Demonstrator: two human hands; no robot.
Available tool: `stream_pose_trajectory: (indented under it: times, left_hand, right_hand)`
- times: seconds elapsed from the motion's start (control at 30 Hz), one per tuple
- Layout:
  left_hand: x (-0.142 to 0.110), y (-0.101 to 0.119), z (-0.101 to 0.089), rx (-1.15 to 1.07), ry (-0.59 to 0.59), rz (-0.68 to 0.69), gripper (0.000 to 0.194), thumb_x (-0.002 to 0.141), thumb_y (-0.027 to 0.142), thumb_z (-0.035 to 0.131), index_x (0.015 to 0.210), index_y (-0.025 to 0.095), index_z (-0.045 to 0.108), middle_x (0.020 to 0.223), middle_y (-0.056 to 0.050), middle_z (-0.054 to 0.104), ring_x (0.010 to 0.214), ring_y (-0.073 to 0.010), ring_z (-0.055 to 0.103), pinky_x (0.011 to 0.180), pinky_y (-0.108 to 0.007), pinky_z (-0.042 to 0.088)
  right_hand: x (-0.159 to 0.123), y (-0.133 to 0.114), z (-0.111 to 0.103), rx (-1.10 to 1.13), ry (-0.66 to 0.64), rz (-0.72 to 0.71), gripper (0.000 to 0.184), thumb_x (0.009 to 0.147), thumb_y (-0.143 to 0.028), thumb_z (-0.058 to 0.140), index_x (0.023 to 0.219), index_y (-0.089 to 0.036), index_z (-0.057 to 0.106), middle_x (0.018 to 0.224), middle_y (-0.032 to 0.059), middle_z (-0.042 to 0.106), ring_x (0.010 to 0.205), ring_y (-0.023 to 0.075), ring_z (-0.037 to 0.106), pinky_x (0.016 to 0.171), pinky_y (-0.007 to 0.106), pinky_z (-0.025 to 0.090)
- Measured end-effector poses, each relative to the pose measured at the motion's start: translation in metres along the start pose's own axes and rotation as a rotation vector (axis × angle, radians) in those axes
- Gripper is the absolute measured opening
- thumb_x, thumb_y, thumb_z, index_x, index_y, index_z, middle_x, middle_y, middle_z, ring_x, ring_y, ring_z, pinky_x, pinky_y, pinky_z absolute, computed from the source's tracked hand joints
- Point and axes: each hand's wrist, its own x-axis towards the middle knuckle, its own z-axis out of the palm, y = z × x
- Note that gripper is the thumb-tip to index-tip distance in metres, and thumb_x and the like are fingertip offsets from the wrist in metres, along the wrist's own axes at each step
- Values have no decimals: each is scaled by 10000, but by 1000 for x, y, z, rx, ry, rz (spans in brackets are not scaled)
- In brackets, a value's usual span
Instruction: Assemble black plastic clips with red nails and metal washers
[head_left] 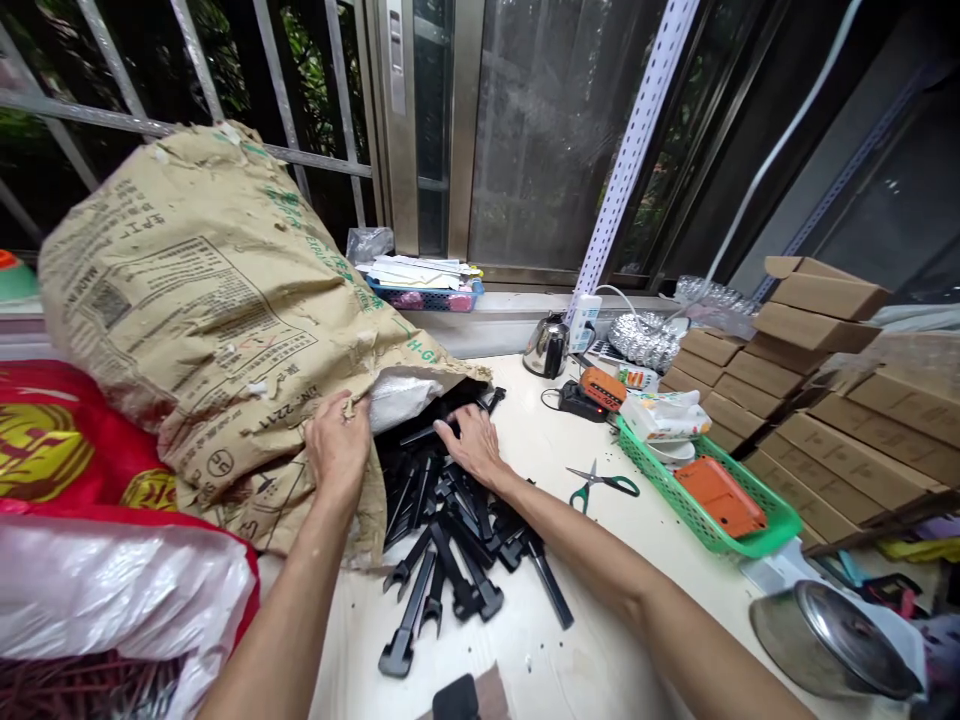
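Note:
A large tan paper sack (247, 300), printed in black and green, lies on its side with its torn mouth facing the table. My left hand (339, 440) pinches the upper edge of that mouth, where a white inner liner (403, 398) shows. At the opening, my right hand (474, 442) has its fingers curled around a black bar-shaped piece, partly hidden in the sack's shadow. Black wrench-like pieces (450, 565), some with forked ends and some with T-shaped heads, spill in a heap from the sack onto the pale table (615, 610).
Green-handled scissors (600, 484) lie open right of the heap. Beyond are a green basket (675, 500), a battery charger (581, 400), a kettle (546, 345) and stacked cardboard boxes (847, 460). A metal pot (832, 640) stands front right; a red bag (75, 430) is at left.

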Motion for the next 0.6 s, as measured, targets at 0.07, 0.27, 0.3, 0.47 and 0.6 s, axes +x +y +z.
stream_pose_trajectory:
  times: [0.07, 0.27, 0.3, 0.47, 0.6]
  left_hand:
    - [-3, -2, 1, -3, -32, 15, 402, 841, 378, 461, 1068, 106, 650, 1225, -138, 602, 1121, -275, 540, 989, -356, 371]
    - [-8, -4, 9, 1, -62, -4, 382, 828, 380, 510, 1072, 116, 639, 1293, -122, 547, 1174, -262, 494, 1023, -351, 333]
    - [-9, -2, 10, -7, -67, -12, 376, 830, 371, 512, 1078, 117, 635, 1305, -124, 536, 1178, -257, 491, 1024, -344, 332]
    - [-34, 17, 10, 45, -118, 18, 345, 821, 317, 553, 1099, 125, 624, 1395, -150, 441, 1244, -298, 422, 1046, -405, 295]
    - [-82, 44, -10, 73, -159, 258, 628, 740, 308, 677, 1311, 163, 460, 1496, -145, 275, 1365, -349, 212, 1097, -493, 197]
  right_hand:
    - [15, -17, 5, 1, 6, -64, 554, 838, -627, 450, 1221, -228, 472, 1277, 89, 466, 1165, 297, 404, 950, 459, 340]
    - [31, -20, 16, 15, -195, -150, 790, 749, -673, 528, 1350, -214, 298, 1402, 113, 321, 1185, 346, 394, 920, 509, 387]
    - [25, -16, 14, -2, -212, -168, 784, 752, -676, 524, 1344, -207, 312, 1389, 113, 341, 1188, 339, 396, 934, 499, 383]
    - [-14, 3, -16, -112, -363, -234, 707, 774, -689, 494, 1300, -221, 422, 1341, 98, 418, 1191, 322, 415, 984, 522, 328]
    - [-46, 9, -45, -138, -356, -284, 608, 835, -588, 494, 1320, -228, 425, 1348, 116, 430, 1197, 344, 410, 983, 618, 254]
